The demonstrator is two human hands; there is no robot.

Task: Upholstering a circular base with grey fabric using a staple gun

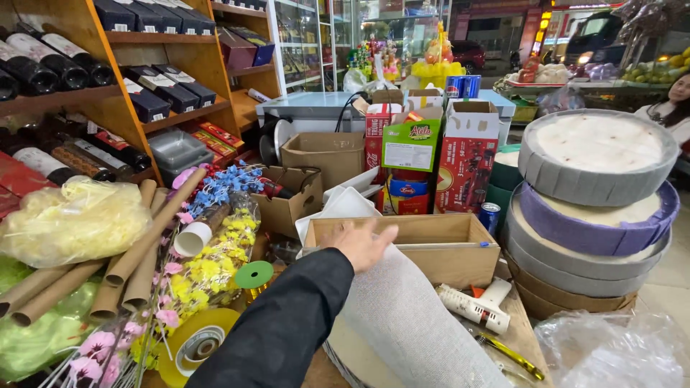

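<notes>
My left hand (363, 244), in a black sleeve, reaches forward with its fingers stretched out flat. It rests on the top end of a piece of white mesh fabric (410, 316) draped over a round board. The fingertips lie at the near rim of an open, shallow cardboard box (445, 251). The hand grips nothing. A white glue gun (476, 305) and yellow-handled scissors (514, 356) lie on the table just right of the fabric. My right hand is out of view.
Cardboard tubes (129, 262), artificial flowers (208, 269) and a yellow tape roll (194, 345) crowd the left. Round padded bases (596, 208) are stacked at right. Boxes and cartons (410, 144) stand behind. Bottle shelves (65, 68) rise at far left. A person (672, 108) sits at far right.
</notes>
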